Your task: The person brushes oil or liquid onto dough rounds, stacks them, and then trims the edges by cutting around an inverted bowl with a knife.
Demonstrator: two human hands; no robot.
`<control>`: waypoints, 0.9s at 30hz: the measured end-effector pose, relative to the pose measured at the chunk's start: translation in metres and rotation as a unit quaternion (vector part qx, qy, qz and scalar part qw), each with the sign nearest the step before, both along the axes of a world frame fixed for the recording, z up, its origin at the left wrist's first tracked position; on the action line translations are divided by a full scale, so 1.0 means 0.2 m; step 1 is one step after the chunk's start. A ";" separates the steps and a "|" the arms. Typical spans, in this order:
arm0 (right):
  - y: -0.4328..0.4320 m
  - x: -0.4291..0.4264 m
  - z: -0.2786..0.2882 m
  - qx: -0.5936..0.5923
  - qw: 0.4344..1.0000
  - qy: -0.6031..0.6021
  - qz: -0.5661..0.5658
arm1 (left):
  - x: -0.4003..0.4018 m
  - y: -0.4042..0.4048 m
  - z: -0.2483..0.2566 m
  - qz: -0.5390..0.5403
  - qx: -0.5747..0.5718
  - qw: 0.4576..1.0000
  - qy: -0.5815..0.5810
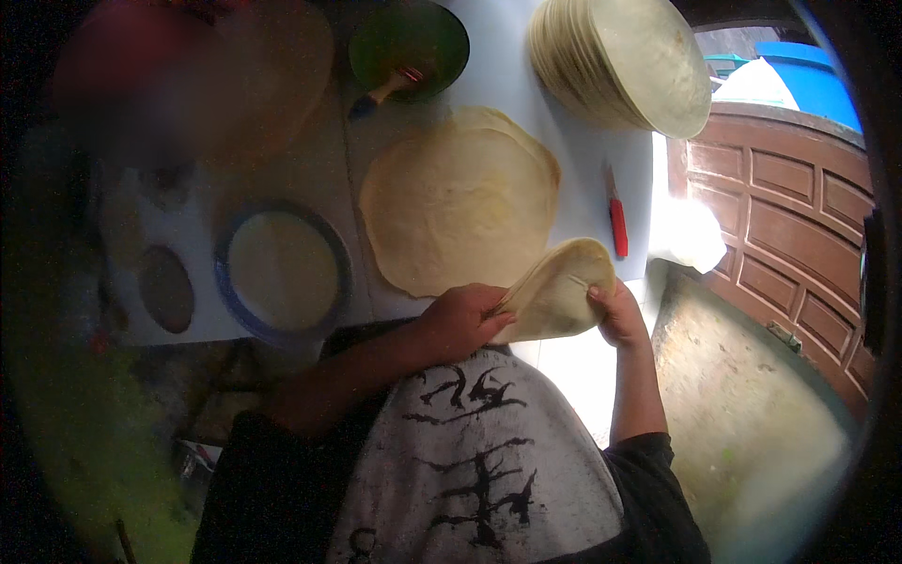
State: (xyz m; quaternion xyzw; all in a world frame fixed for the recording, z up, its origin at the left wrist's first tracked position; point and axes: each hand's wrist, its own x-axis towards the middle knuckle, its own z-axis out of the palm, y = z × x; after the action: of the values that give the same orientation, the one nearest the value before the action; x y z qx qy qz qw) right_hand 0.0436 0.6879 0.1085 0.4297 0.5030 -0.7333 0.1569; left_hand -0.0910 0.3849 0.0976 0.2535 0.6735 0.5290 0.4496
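Note:
Between my two hands a round, pale flatbread sheet [557, 303] is held bent at the table's near edge, in front of my shirt. My left hand [468, 321] pinches its left side between thumb and fingers. My right hand [620, 310] grips the opposite side, thumb on top. Just beyond lies a wide round dough sheet [458, 204] with uneven edges, flat on the table; more than one layer shows at its far right edge. Right of it rests a knife with a red handle [619, 227].
A tall leaning stack of round flatbreads [652, 63] stands at the back right. A green bowl [440, 49] holds a brush [387, 92]. Left are a blue-rimmed basin [222, 271] with pale contents and a dark oval object [166, 289]. A brown panelled door [789, 197] is beyond the table.

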 end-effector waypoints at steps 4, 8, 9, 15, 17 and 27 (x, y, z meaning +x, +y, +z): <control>0.03 0.02 0.03 0.011 1.000 -0.011 0.020 | 0.02 -0.01 0.01 -0.008 -0.008 1.000 -0.005; 0.01 -0.02 0.08 0.008 1.000 -0.015 0.022 | 0.07 -0.04 0.01 0.000 0.008 0.999 -0.043; 0.01 -0.03 0.09 0.009 0.999 -0.016 0.027 | 0.07 -0.04 0.01 -0.001 0.018 0.999 -0.036; 0.00 -0.16 0.08 0.038 0.995 -0.010 0.095 | 0.00 -0.09 0.04 0.045 -0.086 0.992 -0.081; -0.01 -0.27 0.04 0.050 0.991 -0.006 0.124 | -0.06 -0.12 0.04 0.085 -0.119 0.985 -0.094; -0.04 -0.90 -0.41 0.072 0.972 0.002 0.222 | -0.43 -0.12 -0.25 0.196 -0.211 0.955 -0.066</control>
State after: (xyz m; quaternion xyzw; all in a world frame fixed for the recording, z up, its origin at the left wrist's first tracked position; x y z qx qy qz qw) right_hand -0.1359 0.6807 0.0258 0.3162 0.6375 -0.6429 0.2835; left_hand -0.1767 0.3615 0.0472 -0.0192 0.7751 0.4683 0.4237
